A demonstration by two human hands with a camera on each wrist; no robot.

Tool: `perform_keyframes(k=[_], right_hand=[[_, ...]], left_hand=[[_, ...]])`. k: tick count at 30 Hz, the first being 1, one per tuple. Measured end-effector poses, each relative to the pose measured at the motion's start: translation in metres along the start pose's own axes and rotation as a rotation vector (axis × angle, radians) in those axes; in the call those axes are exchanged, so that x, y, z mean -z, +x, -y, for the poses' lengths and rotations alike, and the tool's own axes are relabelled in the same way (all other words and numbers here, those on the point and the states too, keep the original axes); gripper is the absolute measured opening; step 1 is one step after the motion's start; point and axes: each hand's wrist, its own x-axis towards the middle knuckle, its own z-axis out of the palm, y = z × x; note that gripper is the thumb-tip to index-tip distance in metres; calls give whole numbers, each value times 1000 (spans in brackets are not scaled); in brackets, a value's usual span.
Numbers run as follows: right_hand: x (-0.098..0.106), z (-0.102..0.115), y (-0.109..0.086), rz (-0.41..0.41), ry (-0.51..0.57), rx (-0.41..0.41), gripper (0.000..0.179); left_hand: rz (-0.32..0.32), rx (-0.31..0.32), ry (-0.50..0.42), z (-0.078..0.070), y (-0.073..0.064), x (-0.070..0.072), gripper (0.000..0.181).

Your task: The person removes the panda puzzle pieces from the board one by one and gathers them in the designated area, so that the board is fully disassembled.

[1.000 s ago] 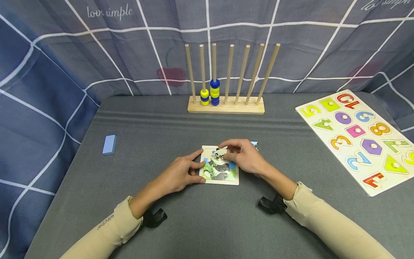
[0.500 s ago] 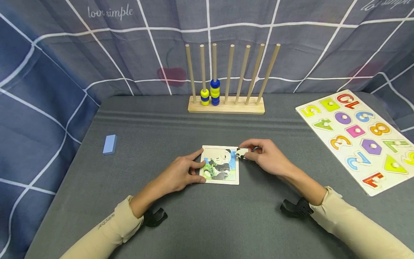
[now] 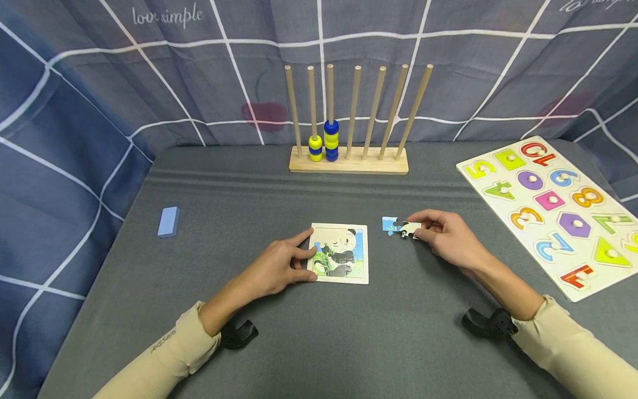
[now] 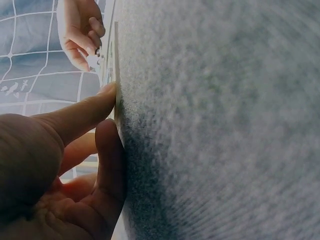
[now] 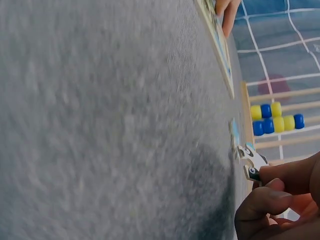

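My left hand point(image 3: 275, 268) rests against the left edge of a small wooden panda jigsaw tray point(image 3: 365, 256), its fingertips touching the rim. Several fitted pieces show the panda's body and greenery; bare board shows in the tray's upper left. To the right of the tray, my right hand point(image 3: 447, 236) pinches a black-and-white puzzle piece point(image 3: 410, 229) with the panda's face between thumb and fingers. The right wrist view shows this face piece point(image 5: 253, 159) tilted, just above the cloth. A mainly blue puzzle piece point(image 3: 389, 223) lies beside it.
Behind the tray stands a wooden peg rack point(image 3: 349, 165) with yellow and blue beads on two pegs. A number-and-shape board point(image 3: 548, 221) lies at the right, a blue block point(image 3: 168, 222) at the left. Grey cloth point(image 3: 319, 343) covers the table.
My right hand has taken the panda-face piece off the tray and carried it right, beside the blue piece. The left hand has stayed at the tray's edge.
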Motion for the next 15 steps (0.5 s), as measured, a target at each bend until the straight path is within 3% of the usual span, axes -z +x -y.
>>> perform_keyframes(k=[3,10,15], right_hand=[[3,-4,4,-22,-27,8,26],[0,-10,9,-93,-245,82,24],[-5,-8,11,-122,-341,88,27]], left_hand=[[0,0,0,0,1,0,55],[1,-4,2,0,1,0,55],[0,-4,1,0,1,0,55]])
